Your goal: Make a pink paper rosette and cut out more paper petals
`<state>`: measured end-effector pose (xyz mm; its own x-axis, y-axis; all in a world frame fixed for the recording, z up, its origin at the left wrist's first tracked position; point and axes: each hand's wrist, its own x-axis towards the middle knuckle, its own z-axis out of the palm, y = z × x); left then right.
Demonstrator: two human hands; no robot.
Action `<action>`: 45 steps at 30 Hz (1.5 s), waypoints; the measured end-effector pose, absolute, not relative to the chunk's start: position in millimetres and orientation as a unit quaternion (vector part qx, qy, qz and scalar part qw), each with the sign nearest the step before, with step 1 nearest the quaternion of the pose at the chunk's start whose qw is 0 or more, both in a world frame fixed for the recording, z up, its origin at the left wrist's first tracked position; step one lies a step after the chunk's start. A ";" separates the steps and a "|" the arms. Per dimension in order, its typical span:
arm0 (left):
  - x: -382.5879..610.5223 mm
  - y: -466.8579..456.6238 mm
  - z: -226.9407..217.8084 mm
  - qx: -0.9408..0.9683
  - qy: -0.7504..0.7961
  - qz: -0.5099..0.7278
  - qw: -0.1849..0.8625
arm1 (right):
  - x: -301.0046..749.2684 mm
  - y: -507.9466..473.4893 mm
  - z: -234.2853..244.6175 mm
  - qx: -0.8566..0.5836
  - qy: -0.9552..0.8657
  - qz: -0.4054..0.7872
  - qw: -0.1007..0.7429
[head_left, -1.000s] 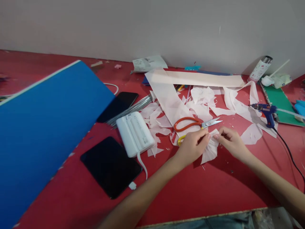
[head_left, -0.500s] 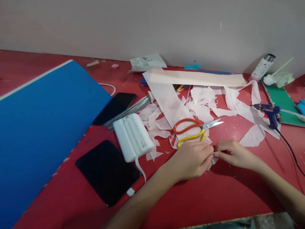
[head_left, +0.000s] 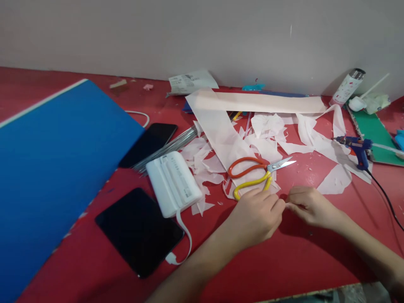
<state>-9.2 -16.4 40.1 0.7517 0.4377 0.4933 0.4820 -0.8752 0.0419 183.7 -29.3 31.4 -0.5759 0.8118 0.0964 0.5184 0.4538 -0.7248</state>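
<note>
My left hand (head_left: 260, 215) is closed in a pinch with its fingertips close to those of my right hand (head_left: 311, 206), which is pinched too. Between them shows a small bit of a thin pale strip (head_left: 287, 205), perhaps paper; most of it is hidden by the fingers. Just beyond my left hand lie scissors (head_left: 268, 171) with one red and one yellow handle, blades partly apart and pointing right. White paper scraps (head_left: 205, 162) and a long folded strip of pale paper (head_left: 221, 122) spread behind them on the red table (head_left: 277, 269).
A blue glue gun (head_left: 358, 147) with a black cord lies right, near a green board (head_left: 372, 134) and a white flask (head_left: 347, 88). On the left are a large blue board (head_left: 66, 164), a black tablet-like slab (head_left: 139, 231), a white power bank (head_left: 173, 183), a phone (head_left: 150, 143) and thin wires (head_left: 170, 147).
The pale strip between my hands shows less, and the white piece beneath my fingers is no longer visible. Both hands stay close together in nearly the same place. The view has shifted slightly.
</note>
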 end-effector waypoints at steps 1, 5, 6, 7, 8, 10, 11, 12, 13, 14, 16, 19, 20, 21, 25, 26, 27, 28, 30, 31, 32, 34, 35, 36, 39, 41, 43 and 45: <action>-9.0 -16.9 40.6 -0.934 -0.245 -0.254 0.045 | 183.6 -29.8 32.0 -0.404 -0.821 0.334 0.225; -9.1 -16.2 40.9 -0.929 -0.250 -0.273 -0.003 | 184.9 -29.6 36.7 -0.411 -0.815 0.331 0.237; -9.2 -15.4 40.6 -0.923 -0.259 -0.281 -0.041 | 185.5 -28.9 37.6 -0.418 -0.811 0.330 0.242; -9.2 -14.4 40.2 -0.914 -0.273 -0.289 -0.086 | 185.9 -28.2 38.1 -0.428 -0.804 0.330 0.247; -9.1 -13.5 39.8 -0.900 -0.289 -0.296 -0.136 | 186.2 -27.5 37.9 -0.441 -0.794 0.333 0.252; -8.9 -11.7 39.0 -0.865 -0.321 -0.310 -0.228 | 185.9 -26.6 35.6 -0.463 -0.771 0.353 0.259; -8.9 -10.8 38.8 -0.848 -0.336 -0.314 -0.264 | 185.5 -26.5 33.8 -0.466 -0.760 0.370 0.261; -8.9 -10.0 38.6 -0.833 -0.348 -0.316 -0.292 | 184.8 -26.6 31.8 -0.463 -0.752 0.389 0.260; -9.1 -9.3 38.4 -0.822 -0.357 -0.316 -0.311 | 184.0 -26.9 29.9 -0.457 -0.747 0.409 0.257; -9.3 -8.6 38.2 -0.816 -0.361 -0.311 -0.326 | 183.3 -27.1 28.2 -0.450 -0.743 0.426 0.253; -9.7 -7.5 37.5 -0.817 -0.363 -0.294 -0.339 | 182.0 -27.5 26.3 -0.445 -0.739 0.441 0.248; -9.5 -7.1 35.4 -0.830 -0.357 -0.268 -0.334 | 180.6 -27.1 25.8 -0.445 -0.742 0.436 0.248; -9.1 -7.3 34.6 -0.834 -0.356 -0.265 -0.328 | 180.2 -26.8 26.0 -0.443 -0.743 0.437 0.247; -8.6 -7.6 33.8 -0.838 -0.355 -0.266 -0.319 | 179.8 -26.6 26.1 -0.442 -0.743 0.439 0.245; -6.4 -9.9 30.6 -0.848 -0.341 -0.296 -0.279 | 178.5 -27.2 25.8 -0.451 -0.739 0.439 0.241; -5.9 -10.7 29.6 -0.849 -0.338 -0.305 -0.269 | 178.3 -27.8 25.5 -0.456 -0.738 0.435 0.243; -5.5 -11.4 28.7 -0.850 -0.337 -0.313 -0.258 | 178.3 -28.4 25.3 -0.461 -0.737 0.429 0.245; -5.2 -12.1 27.8 -0.851 -0.336 -0.318 -0.248 | 178.3 -29.1 25.1 -0.466 -0.737 0.422 0.247; -4.5 -13.0 26.4 -0.853 -0.338 -0.325 -0.229 | 178.4 -30.2 25.1 -0.475 -0.738 0.410 0.248; -4.2 -13.2 26.0 -0.853 -0.340 -0.326 -0.224 | 178.4 -30.5 25.3 -0.477 -0.738 0.406 0.249; -3.9 -13.2 25.7 -0.853 -0.343 -0.326 -0.223 | 178.3 -30.6 25.5 -0.478 -0.738 0.405 0.250; -3.2 -13.1 25.3 -0.848 -0.351 -0.325 -0.229 | 177.9 -30.2 25.8 -0.479 -0.735 0.405 0.256; -3.0 -13.0 25.1 -0.844 -0.356 -0.325 -0.235 | 177.6 -29.9 25.9 -0.481 -0.732 0.406 0.262; -2.8 -12.9 24.7 -0.840 -0.360 -0.326 -0.242 | 177.3 -29.7 25.7 -0.482 -0.728 0.406 0.268; -2.8 -12.7 23.2 -0.814 -0.385 -0.335 -0.277 | 176.9 -29.8 24.5 -0.484 -0.726 0.387 0.297; -3.5 -12.7 22.9 -0.787 -0.413 -0.356 -0.290 | 176.8 -30.9 23.3 -0.491 -0.737 0.334 0.324; -4.1 -13.3 24.0 -0.777 -0.420 -0.367 -0.292 | 176.6 -32.7 22.0 -0.495 -0.759 0.243 0.347; -3.9 -14.8 26.1 -0.788 -0.397 -0.353 -0.310 | 175.5 -35.3 20.7 -0.477 -0.791 0.140 0.357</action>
